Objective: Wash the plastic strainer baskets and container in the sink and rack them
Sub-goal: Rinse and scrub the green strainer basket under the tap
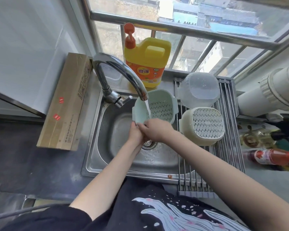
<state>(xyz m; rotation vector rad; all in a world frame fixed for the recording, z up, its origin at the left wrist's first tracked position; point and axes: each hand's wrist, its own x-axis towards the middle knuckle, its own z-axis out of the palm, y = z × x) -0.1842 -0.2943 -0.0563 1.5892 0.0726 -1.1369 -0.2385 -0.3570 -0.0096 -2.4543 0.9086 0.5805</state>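
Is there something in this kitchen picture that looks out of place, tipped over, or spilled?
One thing stands out: the red sauce bottle lies on its side on the counter to the right of the drying rack, not upright. No spill shows around it. The cream strainer basket and clear container sit upside down on the rack, which looks deliberate for draining.

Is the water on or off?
On. A white stream falls from the faucet spout into the green strainer basket, which both hands hold tilted at its rim over the sink.
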